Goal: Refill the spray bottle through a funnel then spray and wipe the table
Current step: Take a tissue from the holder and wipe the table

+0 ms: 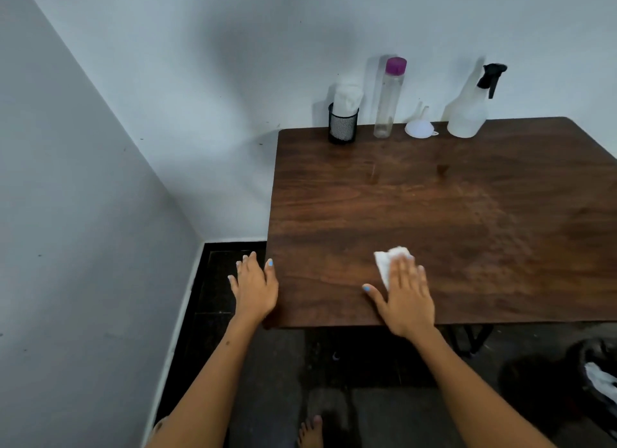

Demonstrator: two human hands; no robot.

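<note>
Wooden table [434,197] — damp sheen, white corner walls [200,64]

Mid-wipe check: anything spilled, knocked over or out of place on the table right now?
Nothing knocked over. The spray bottle, funnel, clear bottle and mesh cup sit along the far edge. The funnel rests mouth-down. A patch of fine droplets lies unwiped, to the right of the cloth under the right hand.
</note>
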